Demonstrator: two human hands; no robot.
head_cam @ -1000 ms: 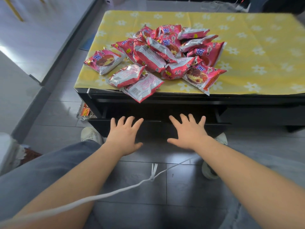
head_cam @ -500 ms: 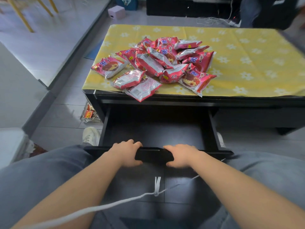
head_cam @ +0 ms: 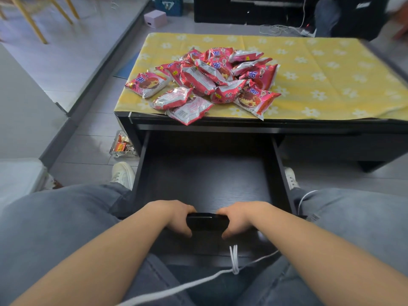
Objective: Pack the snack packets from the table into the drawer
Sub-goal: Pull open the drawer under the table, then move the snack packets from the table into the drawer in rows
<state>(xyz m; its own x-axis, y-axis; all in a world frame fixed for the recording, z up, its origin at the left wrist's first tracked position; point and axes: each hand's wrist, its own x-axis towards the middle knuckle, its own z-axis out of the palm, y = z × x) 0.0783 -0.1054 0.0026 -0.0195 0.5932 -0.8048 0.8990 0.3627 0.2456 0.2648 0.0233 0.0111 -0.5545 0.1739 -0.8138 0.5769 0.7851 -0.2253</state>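
- Left hand (head_cam: 174, 214) and right hand (head_cam: 237, 215) are gripping the front panel of the open drawer (head_cam: 205, 184), fingers curled over its top edge, thumbs underneath
- Pink snack packets (head_cam: 207, 81) are lying heaped on the table's yellow floral cloth (head_cam: 320, 80), above the drawer

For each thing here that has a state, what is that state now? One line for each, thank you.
drawer: pulled open, nothing inside
packets: piled on the table, none packed yet
left hand: closed on the drawer front
right hand: closed on the drawer front
tablecloth: spread flat over the table top
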